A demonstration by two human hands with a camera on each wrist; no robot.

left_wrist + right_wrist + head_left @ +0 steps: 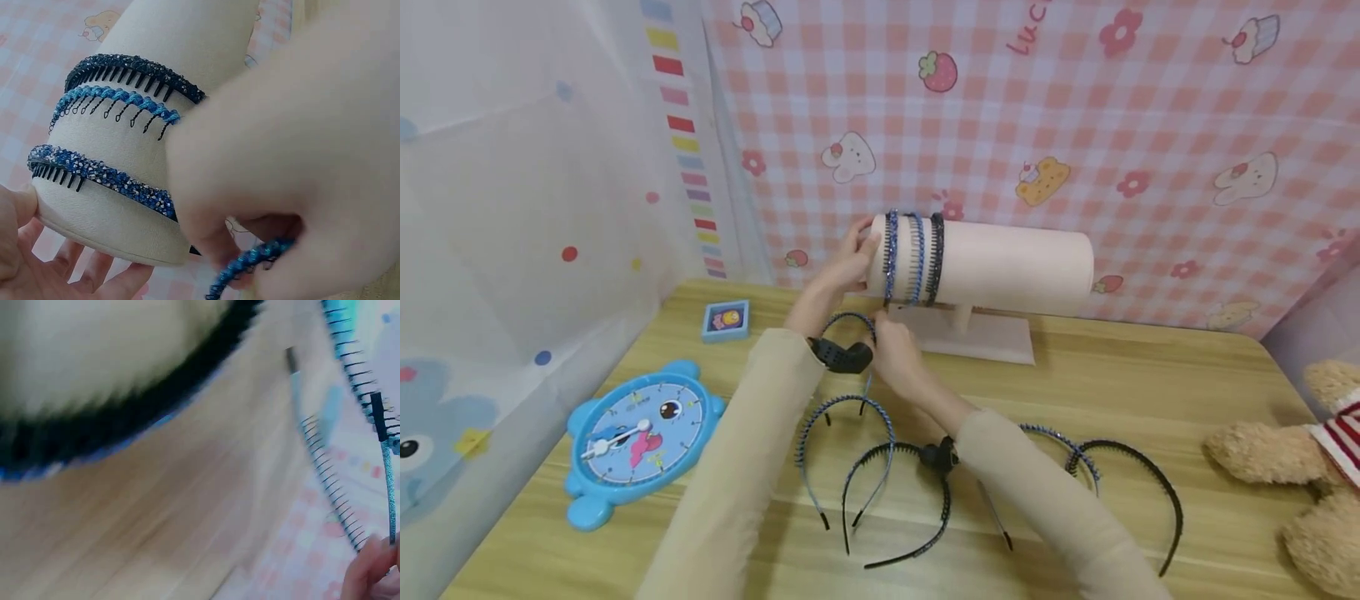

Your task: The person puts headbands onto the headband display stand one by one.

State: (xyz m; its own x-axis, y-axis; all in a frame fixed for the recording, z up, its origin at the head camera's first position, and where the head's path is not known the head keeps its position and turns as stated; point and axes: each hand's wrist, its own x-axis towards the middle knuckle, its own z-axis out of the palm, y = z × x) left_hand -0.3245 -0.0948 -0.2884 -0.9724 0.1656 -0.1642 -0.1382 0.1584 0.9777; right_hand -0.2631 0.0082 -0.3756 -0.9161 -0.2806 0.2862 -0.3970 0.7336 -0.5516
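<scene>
Head view: left hand [853,260] holds the left end of the padded stand [1015,262], right hand [895,343] just below it, gripping a blue headband [848,315] above the surface [760,558]. Three headbands [917,260] sit around the stand; more lie in front, toy clock [643,433] off left. Left wrist view: thumb and fingers on stand's rim, right hand pinching the braided blue band. Right wrist view: fingers [372,572] at lower right edge, grip partly cropped.
</scene>
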